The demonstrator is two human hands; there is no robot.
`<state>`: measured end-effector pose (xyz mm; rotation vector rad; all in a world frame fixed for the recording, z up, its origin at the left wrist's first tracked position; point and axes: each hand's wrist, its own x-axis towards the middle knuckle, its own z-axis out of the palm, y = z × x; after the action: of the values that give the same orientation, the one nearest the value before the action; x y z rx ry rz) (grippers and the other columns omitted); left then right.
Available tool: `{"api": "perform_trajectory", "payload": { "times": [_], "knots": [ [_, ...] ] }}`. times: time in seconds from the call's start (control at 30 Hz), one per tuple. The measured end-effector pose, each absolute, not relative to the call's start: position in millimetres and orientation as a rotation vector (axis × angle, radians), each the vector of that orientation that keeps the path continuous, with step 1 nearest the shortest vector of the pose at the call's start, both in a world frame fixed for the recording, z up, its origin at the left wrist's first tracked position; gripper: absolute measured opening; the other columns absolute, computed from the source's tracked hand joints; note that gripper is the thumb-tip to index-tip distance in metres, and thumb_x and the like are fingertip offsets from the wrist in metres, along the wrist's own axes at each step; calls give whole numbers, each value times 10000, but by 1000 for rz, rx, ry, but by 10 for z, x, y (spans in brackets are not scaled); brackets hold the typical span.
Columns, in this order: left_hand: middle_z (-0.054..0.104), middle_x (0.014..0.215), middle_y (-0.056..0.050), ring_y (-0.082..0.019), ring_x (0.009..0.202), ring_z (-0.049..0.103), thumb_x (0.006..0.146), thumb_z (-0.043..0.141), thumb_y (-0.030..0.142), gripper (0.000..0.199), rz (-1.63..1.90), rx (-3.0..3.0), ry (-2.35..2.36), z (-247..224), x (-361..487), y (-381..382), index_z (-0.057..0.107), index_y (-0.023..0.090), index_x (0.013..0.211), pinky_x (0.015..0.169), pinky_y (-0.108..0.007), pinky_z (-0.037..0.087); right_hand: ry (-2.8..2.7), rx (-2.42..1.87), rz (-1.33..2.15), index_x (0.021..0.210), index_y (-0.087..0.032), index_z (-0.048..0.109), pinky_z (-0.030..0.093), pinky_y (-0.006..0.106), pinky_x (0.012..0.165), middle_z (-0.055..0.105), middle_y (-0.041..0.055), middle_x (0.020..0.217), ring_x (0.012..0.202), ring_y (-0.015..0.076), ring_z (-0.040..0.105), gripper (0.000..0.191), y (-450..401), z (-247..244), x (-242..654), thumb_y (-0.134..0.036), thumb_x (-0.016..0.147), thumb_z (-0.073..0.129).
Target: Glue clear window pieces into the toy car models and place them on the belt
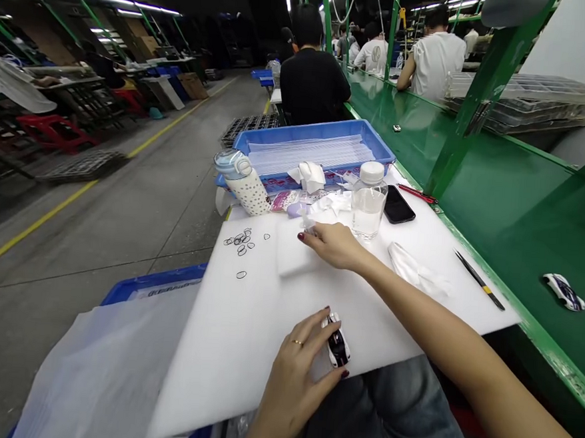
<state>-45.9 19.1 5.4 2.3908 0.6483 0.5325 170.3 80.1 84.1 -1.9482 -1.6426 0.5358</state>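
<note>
Toy car [338, 348] gripped w/ L hand [292, 366]; R hand [337, 246] over wht pad [293, 260], grip unclear.

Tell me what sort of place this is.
Likely a factory assembly area: small model cars on a long green surface, people stationed along it, and a yellow floor line.
</note>
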Motion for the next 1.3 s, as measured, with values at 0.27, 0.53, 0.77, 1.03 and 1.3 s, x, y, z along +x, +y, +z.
{"api": "perform_trajectory", "payload": {
  "times": [0.27,0.53,0.77,1.03,1.3],
  "knots": [
    [659,1257,-56,-273,1121,639,725,729,150,506,728,2351,623,42,-388,157,634,273,1206,939,-449,581,-1213,-1168,777,959,-209,553,376,284,706,535,-9,804,731,134,474,118,211,687,1607,-310,908,520],
    [741,980,0,-228,893,669,704,690,155,345,857,2071,808,119,-118,15,721,246,1036,799,-370,580,-1108,-1080,1028,846,-211,546,352,301,667,474,-3,787,707,146,413,405,-196,544,1522,-596,792,660],
    [753,937,4,-214,843,648,710,770,205,247,880,1953,849,137,-73,22,743,228,955,772,-352,537,-782,-672,1132,526,-215,327,216,286,469,205,-48,458,447,103,212,636,-397,832,1362,-763,839,408],
    [750,890,21,-187,779,635,685,809,182,244,911,1976,821,142,-68,32,731,215,914,735,-327,509,-721,-585,1227,526,-216,291,201,270,442,179,-57,437,424,87,170,598,-336,710,1319,-713,830,429],
    [753,904,11,-196,798,641,678,805,177,244,901,1971,849,145,-63,19,732,209,908,737,-333,510,-722,-643,1198,521,-214,294,212,271,443,188,-57,442,419,82,177,585,-338,722,1302,-687,833,439]
  ]
}}
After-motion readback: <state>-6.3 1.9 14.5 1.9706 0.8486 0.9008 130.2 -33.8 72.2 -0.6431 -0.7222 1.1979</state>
